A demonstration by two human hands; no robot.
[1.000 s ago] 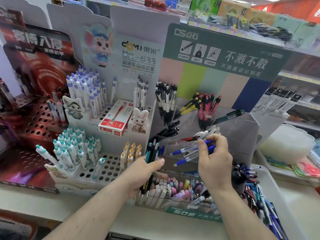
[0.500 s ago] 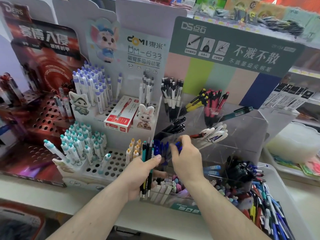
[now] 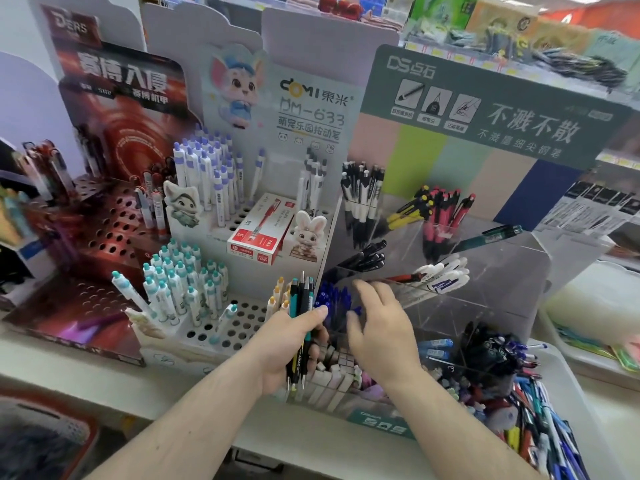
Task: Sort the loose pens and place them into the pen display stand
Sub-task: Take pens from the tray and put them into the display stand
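Item: pen display stand (image 3: 485, 271), clear plastic, set on the table (image 3: 207, 420) among card racks. Contents recorded by compartment: black-and-white pens at upper left, yellow and red pens at upper middle, white pens in the middle row, blue pens (image 3: 334, 297) at front left.

Right hand (image 3: 379, 332): found open, fingers spread, empty, held just above the blue pens. A second before, a bundle of blue pens was gripped in it over the middle row; half a second before, it was lowered at the front-left compartment. The bundle is judged to have been delivered there (the release itself was not shown).

Left hand (image 3: 291, 344): closed around a bunch of dark pens (image 3: 301, 327), upright, against the stand's left edge; unchanged throughout.

Loose pens (image 3: 540, 420): a large heap remained in the tray at right.

Status: one colour group placed; held bunch and heap judged outstanding.
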